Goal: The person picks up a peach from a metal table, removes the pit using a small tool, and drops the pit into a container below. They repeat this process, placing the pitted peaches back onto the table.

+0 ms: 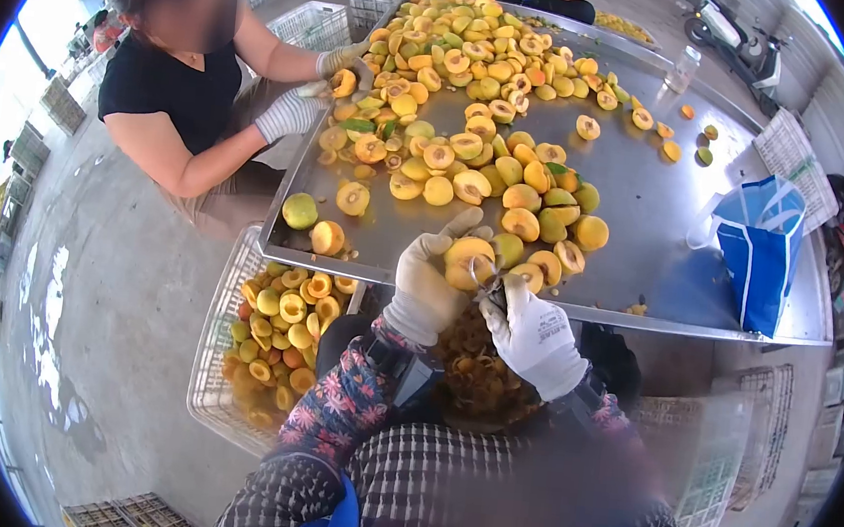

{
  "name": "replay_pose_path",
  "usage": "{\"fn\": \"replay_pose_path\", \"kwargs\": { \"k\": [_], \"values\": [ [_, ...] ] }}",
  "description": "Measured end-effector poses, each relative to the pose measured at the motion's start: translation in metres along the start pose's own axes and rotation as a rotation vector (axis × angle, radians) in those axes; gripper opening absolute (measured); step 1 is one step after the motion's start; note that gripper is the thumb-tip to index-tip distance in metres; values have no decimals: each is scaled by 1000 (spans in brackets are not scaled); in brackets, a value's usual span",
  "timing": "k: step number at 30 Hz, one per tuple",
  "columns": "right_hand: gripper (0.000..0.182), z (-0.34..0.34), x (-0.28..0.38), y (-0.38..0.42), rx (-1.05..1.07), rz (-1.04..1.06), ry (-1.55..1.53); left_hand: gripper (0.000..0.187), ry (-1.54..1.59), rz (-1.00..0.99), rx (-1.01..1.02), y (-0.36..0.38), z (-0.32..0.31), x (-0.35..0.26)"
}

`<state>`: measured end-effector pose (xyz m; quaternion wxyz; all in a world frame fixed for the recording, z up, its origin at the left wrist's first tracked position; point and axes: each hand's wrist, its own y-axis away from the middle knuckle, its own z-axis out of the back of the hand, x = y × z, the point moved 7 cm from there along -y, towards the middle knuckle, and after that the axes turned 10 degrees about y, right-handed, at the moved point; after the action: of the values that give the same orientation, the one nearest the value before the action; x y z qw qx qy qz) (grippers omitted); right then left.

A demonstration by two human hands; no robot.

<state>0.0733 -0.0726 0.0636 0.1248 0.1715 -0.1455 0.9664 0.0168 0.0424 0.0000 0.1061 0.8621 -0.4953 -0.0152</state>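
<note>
My left hand [431, 279], in a pale work glove, is closed around a halved yellow fruit [467, 259] just over the table's front edge. In my right hand [539, 336], gloved in white, is a small metal tool [488, 282], its curved end against the cut face of that fruit. Just beyond my hands, more halved fruits [520, 223] lie in a heap on the metal table [637, 212]. Below my hands, between my knees, is a pile of brownish scraps [483, 369], partly hidden by my gloves.
A white crate [209, 345] of fruit halves stands below the table at the left. A co-worker [181, 92] in gloves handles fruit at the table's left side. A blue bag [759, 258] and a can [682, 69] stand on the right part.
</note>
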Motion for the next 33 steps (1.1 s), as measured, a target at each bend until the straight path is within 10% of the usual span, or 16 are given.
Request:
{"fn": "replay_pose_path", "kwargs": {
  "k": [15,19,26,33],
  "values": [
    [32,-15,-27,8,207,-13,-365,42,-478,-321,-43,1,3,14],
    [38,-7,-27,2,191,75,-147,38,-335,-87,-57,-5,13,12],
    [36,-37,-18,16,123,33,-237,39,-440,-435,-162,7,13,9],
    [39,-33,-21,14,205,103,-164,42,-678,-246,-203,-2,14,7]
  ]
}}
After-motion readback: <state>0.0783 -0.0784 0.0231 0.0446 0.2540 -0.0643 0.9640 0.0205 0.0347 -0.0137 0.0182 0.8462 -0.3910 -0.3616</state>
